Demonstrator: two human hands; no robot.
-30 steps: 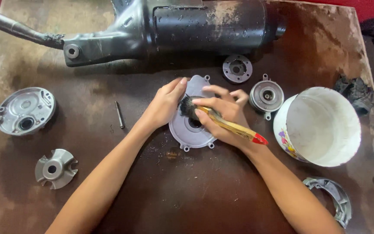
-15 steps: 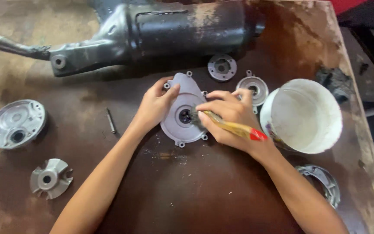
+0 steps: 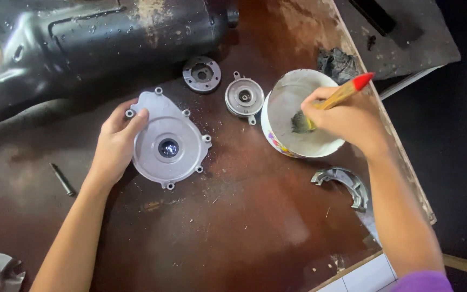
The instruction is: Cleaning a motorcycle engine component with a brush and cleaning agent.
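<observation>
Dim warm light, glare on wet tabletop [image 3: 277, 227], dark right edge, slight blur

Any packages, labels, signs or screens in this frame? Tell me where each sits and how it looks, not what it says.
White bucket: the only container with a printed label; it stands on the table's right side, round, with a colourful band on its outer wall. The right hand dips a paintbrush into it.
No signs or screens are in view. The left hand rests on an unmarked grey metal cover plate.

We see a matt grey cast-metal cover plate [image 3: 168, 143] on a worn, scuffed wooden tabletop [image 3: 233, 227]; the white bowl [image 3: 298, 116] looks like glossy plastic, perhaps.
</observation>
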